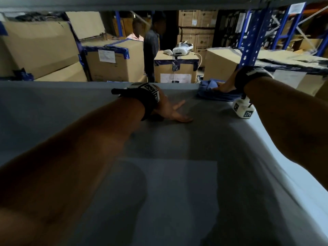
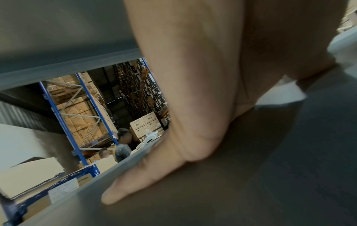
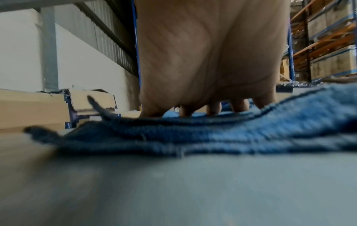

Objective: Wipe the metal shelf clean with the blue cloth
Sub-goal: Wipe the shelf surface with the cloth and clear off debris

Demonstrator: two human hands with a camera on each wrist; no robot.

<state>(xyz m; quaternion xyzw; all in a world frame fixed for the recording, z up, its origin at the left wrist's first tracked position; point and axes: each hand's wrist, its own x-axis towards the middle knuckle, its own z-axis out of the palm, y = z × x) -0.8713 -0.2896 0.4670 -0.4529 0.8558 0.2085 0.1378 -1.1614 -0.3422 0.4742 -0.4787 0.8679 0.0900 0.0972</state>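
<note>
Grey metal shelf [image 1: 71,107] before stacked cartons: at one o'clock the right hand [image 1: 224,87] presses flat-fingered on the bunched blue cloth [image 1: 211,92], fingertips hidden; the left hand [image 1: 171,110] rests splayed at twelve.

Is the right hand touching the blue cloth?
Touching. The right wrist view shows the right hand with fingertips pressed onto the blue cloth.

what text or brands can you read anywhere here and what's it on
"LG": stacked cartons beyond the shelf in the left wrist view, and faintly on the stacked boxes in the head view.
White paper labels on the taped boxes: too blurred to read.
Sheet on the blue rack upright: too blurred to read.
Wrist marker tags: black-and-white patterns, no words.
Blue cloth and metal shelf: no text.
</note>
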